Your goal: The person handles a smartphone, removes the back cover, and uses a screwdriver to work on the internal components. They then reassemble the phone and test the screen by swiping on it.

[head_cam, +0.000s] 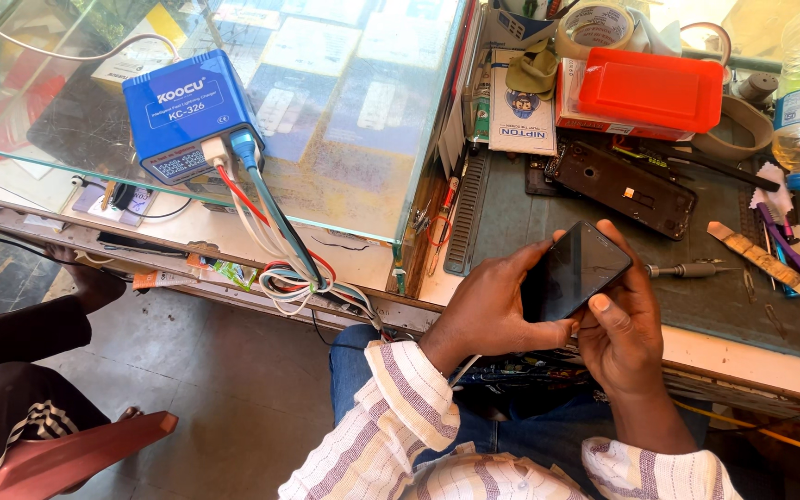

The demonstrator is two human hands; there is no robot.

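Both hands grip a dark phone (pixel 574 271) above the surface's (pixel 530 218) near edge, left hand (pixel 493 310) clamped on its side, right hand (pixel 622 324) on its end, seemingly inspecting it; careful prying likely follows.

A small phone-repair stall

A glass display counter (pixel 354 139) with goods under it carries a blue multi-port charger box (pixel 187 116) trailing cables; beside it the dark bench (pixel 530 222) is strewn with an opened phone back (pixel 622 185), a screwdriver (pixel 687 270), tape rolls (pixel 594 26) and a red plastic box (pixel 650 88).
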